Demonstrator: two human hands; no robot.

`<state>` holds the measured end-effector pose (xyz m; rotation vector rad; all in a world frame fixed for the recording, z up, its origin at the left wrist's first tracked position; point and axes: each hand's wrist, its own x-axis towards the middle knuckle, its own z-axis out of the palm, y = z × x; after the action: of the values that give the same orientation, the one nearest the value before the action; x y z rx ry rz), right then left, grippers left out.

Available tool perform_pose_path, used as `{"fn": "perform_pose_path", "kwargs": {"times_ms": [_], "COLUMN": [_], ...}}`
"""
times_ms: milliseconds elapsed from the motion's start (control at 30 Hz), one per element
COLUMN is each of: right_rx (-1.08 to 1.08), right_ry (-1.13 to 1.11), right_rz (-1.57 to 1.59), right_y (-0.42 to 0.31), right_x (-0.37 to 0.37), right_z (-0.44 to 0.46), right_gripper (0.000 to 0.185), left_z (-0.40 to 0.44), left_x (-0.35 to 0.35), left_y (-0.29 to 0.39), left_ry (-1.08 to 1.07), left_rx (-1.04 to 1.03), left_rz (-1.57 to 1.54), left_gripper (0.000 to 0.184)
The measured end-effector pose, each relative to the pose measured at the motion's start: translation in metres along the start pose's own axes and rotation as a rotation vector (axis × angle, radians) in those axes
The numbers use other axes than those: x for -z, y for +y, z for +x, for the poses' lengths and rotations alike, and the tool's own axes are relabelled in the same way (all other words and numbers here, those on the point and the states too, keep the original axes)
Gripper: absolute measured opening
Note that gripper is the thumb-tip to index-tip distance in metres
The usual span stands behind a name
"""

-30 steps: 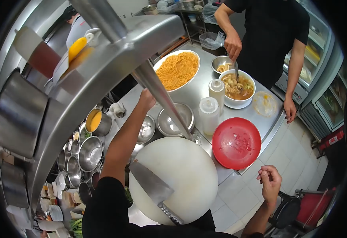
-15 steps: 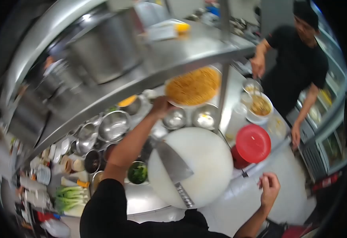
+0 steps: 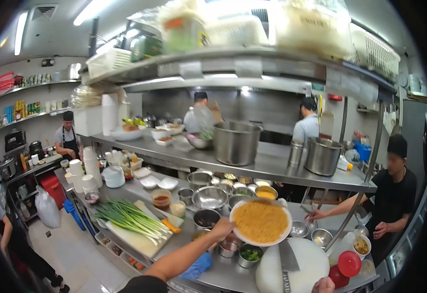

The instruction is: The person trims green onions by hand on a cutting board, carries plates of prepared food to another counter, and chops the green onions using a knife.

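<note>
My left hand (image 3: 222, 228) grips the left rim of a white plate (image 3: 239, 240) heaped with orange-yellow noodles (image 3: 261, 222). The plate is held above the small metal bowls and the back edge of a round white cutting board (image 3: 311, 261). A cleaver (image 3: 288, 258) lies on that board, its handle toward me. At the board's lower right edge is my right hand (image 3: 324, 285), fingers curled; what it holds, if anything, is hidden. Red dishes (image 3: 349, 263) sit just right of the board.
Spring onions (image 3: 130, 217) lie on a board (image 3: 151, 246) at the left. A steel shelf (image 3: 184, 155) with large pots (image 3: 236, 142) crosses above the counter. A co-worker (image 3: 394, 195) stands at the right near a soup bowl (image 3: 362, 245); other people work behind and at the left.
The view has swung up and left. My left hand has taken hold of the noodle plate and brought it nearer, over the bowls. My right hand has come to the board's edge.
</note>
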<state>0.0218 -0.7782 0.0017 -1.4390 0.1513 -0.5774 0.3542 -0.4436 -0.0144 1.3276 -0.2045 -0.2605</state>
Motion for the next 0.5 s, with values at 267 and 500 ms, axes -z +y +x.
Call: {"fn": "perform_pose_path", "kwargs": {"times_ms": [267, 500], "right_rx": [-0.180, -0.243], "right_ry": [-0.437, -0.737], "right_rz": [0.109, 0.120], "right_y": [0.021, 0.026], "right_x": [-0.162, -0.275], "right_z": [-0.064, -0.120], "right_gripper": [0.026, 0.010], "left_z": [-0.253, -0.430], "left_x": [0.151, 0.245], "left_y": [0.038, 0.024], "left_ry": [0.365, 0.627], "left_rx": [0.029, 0.036], "left_rz": [0.113, 0.103], "left_gripper": [0.027, 0.030]}}
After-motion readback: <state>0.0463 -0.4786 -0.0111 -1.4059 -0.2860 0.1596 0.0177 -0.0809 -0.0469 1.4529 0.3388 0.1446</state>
